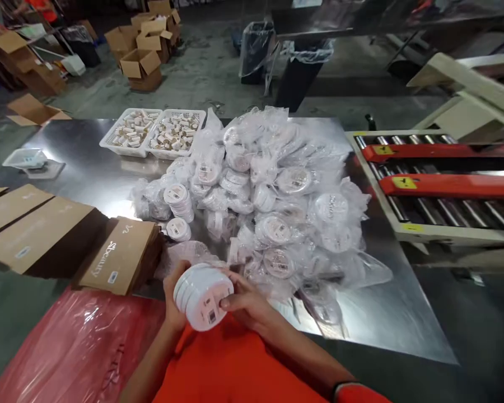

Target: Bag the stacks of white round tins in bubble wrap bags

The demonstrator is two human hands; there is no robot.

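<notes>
Low in front of my body, a stack of round white containers (pixel 205 296) is held between both hands, tilted so a labelled face shows. My left hand (pixel 175 296) wraps its far-left side. On the right side, my right hand (pixel 246 298) grips the stack, its thumb pressed on the labelled end. Just beyond them spreads a large heap of similar round containers in clear plastic bags (pixel 277 229). Two short stacks of unbagged round containers (pixel 178 228) stand at the heap's left edge. The insides of these containers cannot be seen.
Flat brown cartons (pixel 120 254) lie at the left of the metal table (pixel 403 302). Two white baskets (pixel 128 150) of small bottle-like pieces sit behind. A small pale basket (pixel 25 159) rests far left. Red plastic (pixel 79 347) lies below; a roller conveyor (pixel 411 226) borders the right.
</notes>
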